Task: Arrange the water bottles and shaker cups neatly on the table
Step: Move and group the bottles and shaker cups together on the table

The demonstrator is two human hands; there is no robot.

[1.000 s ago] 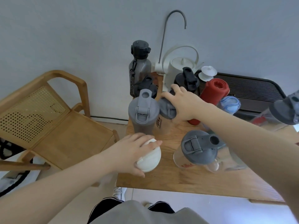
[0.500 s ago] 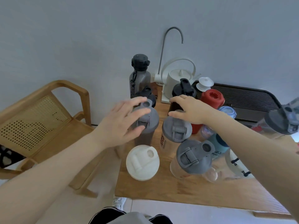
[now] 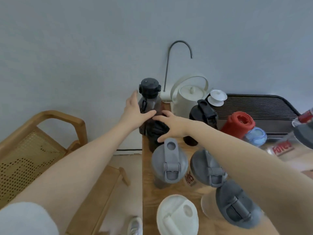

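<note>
Currently my left hand [image 3: 135, 114] is spread around the tall smoky-grey plastic bottle [image 3: 149, 100] at the table's [image 3: 147, 189] back-left corner; right hand [image 3: 171, 126] splayed over the short black bottle [image 3: 155, 134]. Edge is close, so a clumsy nudge tips either off.

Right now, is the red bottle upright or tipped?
Tipped. The red bottle leans against the dark tray, its cap facing up toward the camera.

My left hand [image 3: 133, 114] sits against the tall dark bottle [image 3: 149, 97], open air to its left beyond the table edge [image 3: 144, 167]. My right hand [image 3: 171, 126] hovers over the small black bottle [image 3: 155, 133]. Just right stands the black shaker [image 3: 203, 119]; the kettle [image 3: 188, 97] blocks behind it. Below my wrists, grey-lidded shakers [image 3: 169, 165] crowd close.
</note>
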